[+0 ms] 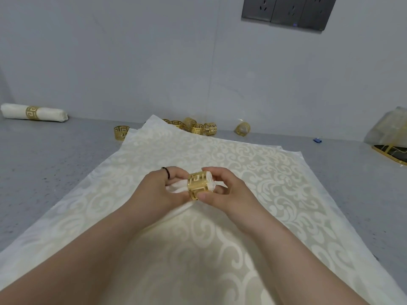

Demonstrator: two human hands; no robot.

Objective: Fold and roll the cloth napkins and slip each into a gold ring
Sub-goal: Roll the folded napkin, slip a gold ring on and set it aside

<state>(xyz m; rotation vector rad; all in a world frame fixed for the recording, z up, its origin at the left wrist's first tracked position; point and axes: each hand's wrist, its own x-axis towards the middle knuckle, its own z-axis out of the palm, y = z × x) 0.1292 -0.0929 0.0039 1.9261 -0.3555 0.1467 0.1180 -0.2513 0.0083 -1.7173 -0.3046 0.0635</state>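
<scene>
Both forearms come in from the bottom edge and meet over the flat stack of patterned napkins (253, 164) spread on the grey worktop (55, 155). Left hand (158, 190) is clenched around a rolled white napkin (178, 187), fingers wrapped on the roll just left of the ring; black band on one finger. Right hand (224, 190) pinches the gold ring (198, 184), thumb below and fingers on top and behind. Ring sits on the end of the roll: a short stub of cloth pokes out its right side, rest of the roll runs left and down into the left palm. Roll and ring are held up off the stack, not resting on it.

Flat stack: at least two layers, edges offset at the far corners, cream damask pattern, runs from the near edge to close to the wall.

Far left on the worktop, near the wall: one finished napkin roll (34, 112) lying flat with a gold ring around its middle.

Behind the stack, along the wall: cluster of loose gold rings (198, 127), some touching each other, one single ring (121, 132) just left of the stack's far corner, another single ring (242, 129) apart on the right.

Far right: clear plastic bag (389, 128) over a dark tray with gold rim (389, 153), partly out of frame. Small blue object (317, 140) on the worktop beside it, too small to identify.

Wall: dark socket panel (288, 9) top right.
</scene>
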